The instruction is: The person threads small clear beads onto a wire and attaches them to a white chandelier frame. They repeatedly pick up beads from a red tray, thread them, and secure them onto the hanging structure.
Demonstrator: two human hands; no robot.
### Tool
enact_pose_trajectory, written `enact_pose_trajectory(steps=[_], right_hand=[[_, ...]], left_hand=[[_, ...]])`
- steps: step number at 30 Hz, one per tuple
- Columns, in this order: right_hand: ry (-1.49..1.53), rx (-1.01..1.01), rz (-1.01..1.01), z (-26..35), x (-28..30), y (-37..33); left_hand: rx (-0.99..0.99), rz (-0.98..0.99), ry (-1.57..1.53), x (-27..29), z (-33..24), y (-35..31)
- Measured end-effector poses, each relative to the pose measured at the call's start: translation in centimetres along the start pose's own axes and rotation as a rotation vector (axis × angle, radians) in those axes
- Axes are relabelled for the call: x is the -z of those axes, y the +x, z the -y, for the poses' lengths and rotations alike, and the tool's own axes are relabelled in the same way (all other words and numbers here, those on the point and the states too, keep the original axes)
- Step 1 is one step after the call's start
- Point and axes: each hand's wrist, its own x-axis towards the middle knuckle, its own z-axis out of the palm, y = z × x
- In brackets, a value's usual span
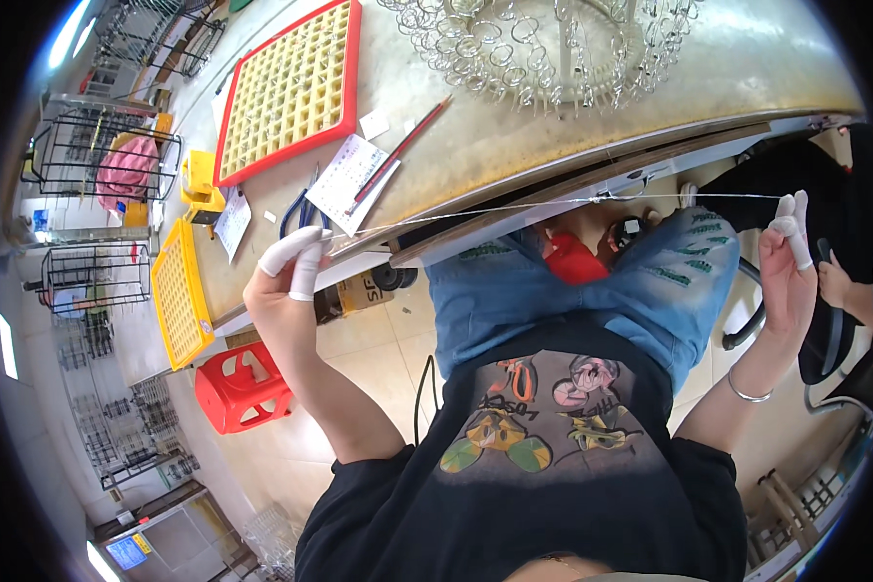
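Observation:
A thin pale thread or wire (475, 210) stretches taut across my lap, just in front of the table edge. My left hand (291, 276) pinches its left end, with white covers on the fingertips. At the far right, my right hand (788, 272) is raised with the other end at its covered fingertips, and a bangle circles that wrist. Along the strand, right of the middle, sits a small shiny metal piece (603, 196), too small to make out. Blue-handled pliers or scissors (303, 206) lie on the table just beyond my left hand.
A red-rimmed tray (356, 68) of small compartments, paper slips (342, 177) and a red pencil (398, 152) lie on the table. Beyond stands a round rack (553, 68) hung with metal rings. A yellow tray (204, 325) and red stool (218, 393) are left; another person's hand (834, 283) is right.

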Motion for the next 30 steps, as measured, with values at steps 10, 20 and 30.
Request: enact_pose_trajectory(steps=[10,20,30], right_hand=[[-0.115,-0.015,0.039,-1.5,-1.8,-0.6],[-0.137,-0.123,0.088,-4.5,-4.2,-2.1],[-0.717,-0.201,0.39,-11.7,-12.2,-4.5]], left_hand=[[0.011,0.085,-1.46,0.8,1.0,1.4],[0.165,0.091,-1.606,0.2,0.2,1.4],[0.055,0.48,-0.631,-9.0,-5.6,-4.6]])
